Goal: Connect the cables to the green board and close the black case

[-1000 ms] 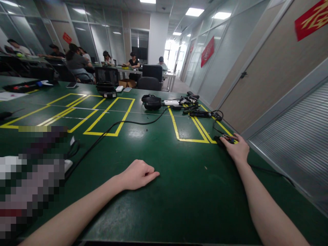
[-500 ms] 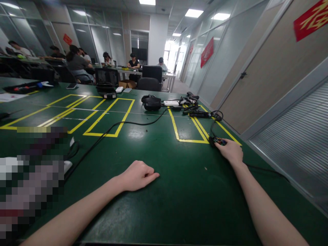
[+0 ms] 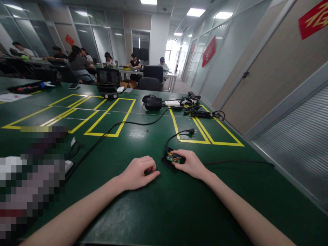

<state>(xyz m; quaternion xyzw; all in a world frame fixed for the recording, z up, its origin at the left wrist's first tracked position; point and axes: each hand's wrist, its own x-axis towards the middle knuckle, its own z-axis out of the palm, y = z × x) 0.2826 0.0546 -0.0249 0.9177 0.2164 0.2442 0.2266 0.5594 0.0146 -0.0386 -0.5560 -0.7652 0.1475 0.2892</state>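
Observation:
My right hand rests on a small open black adapter with a green circuit board showing, fingers curled over its near side. A short black cable runs from it to a plug lying further back. Another thin cable trails off to the right. My left hand lies on the green table just left of the adapter, fingers loosely curled with nothing visible in them.
A long black cable crosses the table past yellow tape rectangles. Black headset, white box and tangled black gear lie at the back. A laptop and seated people are further away. A blurred patch covers the left.
My right hand has dragged the adapter from the right-hand yellow rectangle toward me and leftward, beside my left hand. The left hand stayed in place.

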